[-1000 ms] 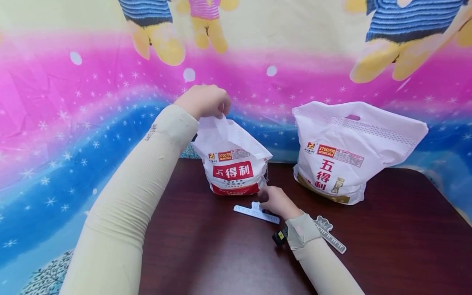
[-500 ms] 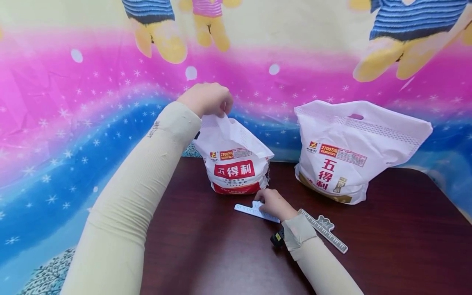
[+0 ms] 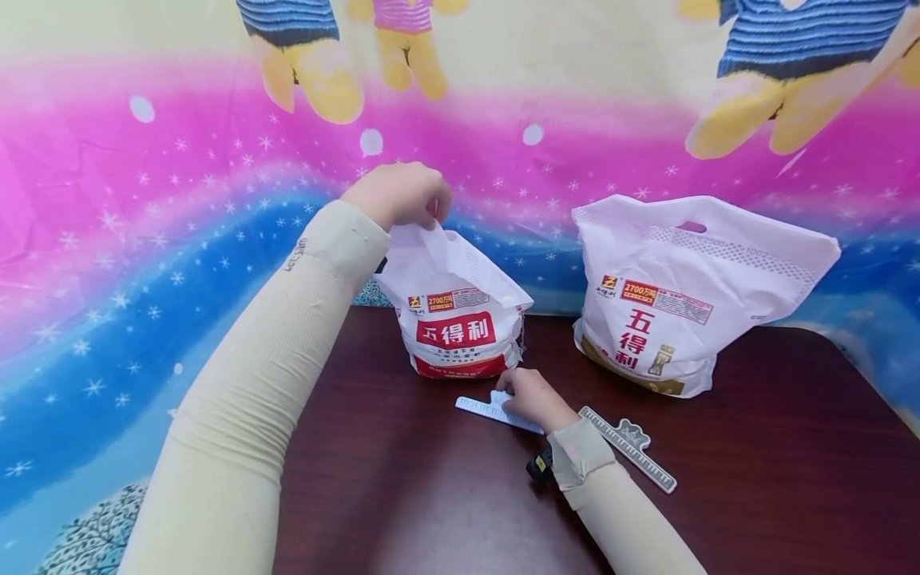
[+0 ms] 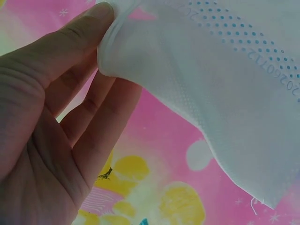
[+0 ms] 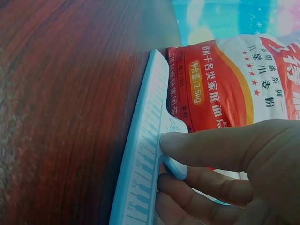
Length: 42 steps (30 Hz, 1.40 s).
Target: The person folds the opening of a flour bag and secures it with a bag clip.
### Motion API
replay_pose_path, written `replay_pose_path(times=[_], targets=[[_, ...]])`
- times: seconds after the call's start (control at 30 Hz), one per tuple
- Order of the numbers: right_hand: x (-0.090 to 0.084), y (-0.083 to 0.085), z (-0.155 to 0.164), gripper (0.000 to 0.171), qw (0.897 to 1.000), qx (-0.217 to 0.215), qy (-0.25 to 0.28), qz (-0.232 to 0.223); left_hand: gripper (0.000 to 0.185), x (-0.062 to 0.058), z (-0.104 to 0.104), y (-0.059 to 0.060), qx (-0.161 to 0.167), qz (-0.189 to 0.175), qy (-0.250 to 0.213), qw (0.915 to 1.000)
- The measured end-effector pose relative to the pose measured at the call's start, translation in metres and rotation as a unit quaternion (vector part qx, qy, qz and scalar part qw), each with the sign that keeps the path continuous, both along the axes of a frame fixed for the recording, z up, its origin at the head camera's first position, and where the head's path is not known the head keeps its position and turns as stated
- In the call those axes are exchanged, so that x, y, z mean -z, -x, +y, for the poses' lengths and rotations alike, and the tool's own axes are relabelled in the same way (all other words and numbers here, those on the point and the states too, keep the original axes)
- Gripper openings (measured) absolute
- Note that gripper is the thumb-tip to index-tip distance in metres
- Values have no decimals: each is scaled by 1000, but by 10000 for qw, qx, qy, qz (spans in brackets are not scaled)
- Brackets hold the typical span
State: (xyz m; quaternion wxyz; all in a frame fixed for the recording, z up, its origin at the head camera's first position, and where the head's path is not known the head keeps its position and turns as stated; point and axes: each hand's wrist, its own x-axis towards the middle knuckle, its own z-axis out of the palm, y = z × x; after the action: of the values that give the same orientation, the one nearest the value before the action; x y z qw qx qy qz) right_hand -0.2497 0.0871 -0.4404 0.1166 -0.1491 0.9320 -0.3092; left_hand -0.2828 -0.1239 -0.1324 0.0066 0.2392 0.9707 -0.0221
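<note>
My left hand (image 3: 404, 196) pinches the top edge of a white flour bag (image 3: 456, 331) with a red label. In the left wrist view, thumb and fingertips grip the bag's white fabric top (image 4: 197, 79), close to its handle slot. My right hand (image 3: 535, 397) is low in front of that bag, at a light blue bag clip (image 3: 477, 408) with piano-key markings. In the right wrist view, the thumb lies on the handle tab of this clip (image 5: 145, 145) and the fingers curl under it. The clip's long bar lies along the tabletop, its right part overlapped by the hand.
A second white flour bag (image 3: 647, 295), with gold at its base, stands upright to the right. A grey bag clip (image 3: 632, 447) lies on the dark wooden table (image 3: 431, 487) beside my right wrist. A patterned cloth backdrop (image 3: 489, 152) hangs behind the table.
My right hand and wrist have shifted slightly left, uncovering the upper left end of the grey clip. My left hand keeps its hold on the bag top.
</note>
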Motion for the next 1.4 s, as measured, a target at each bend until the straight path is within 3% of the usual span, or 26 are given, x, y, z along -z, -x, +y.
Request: replay_pose_path(times=[0.27,0.8,1.1,1.4], targets=[[1,-1,-4,22,9995,1,-140,285,20,2,-4,4,78,45,-23,10000],[-2,-7,-9,22,9998,3,19,174,20,3,-4,2,113,184,31,9998],[-5,-10,-10,42,9996,-12,115,272,26,3,-3,0,155,208,19,9997],[-9,-11,-12,31,9992,-131,60,362,22,6,-6,2,172,182,48,9997]])
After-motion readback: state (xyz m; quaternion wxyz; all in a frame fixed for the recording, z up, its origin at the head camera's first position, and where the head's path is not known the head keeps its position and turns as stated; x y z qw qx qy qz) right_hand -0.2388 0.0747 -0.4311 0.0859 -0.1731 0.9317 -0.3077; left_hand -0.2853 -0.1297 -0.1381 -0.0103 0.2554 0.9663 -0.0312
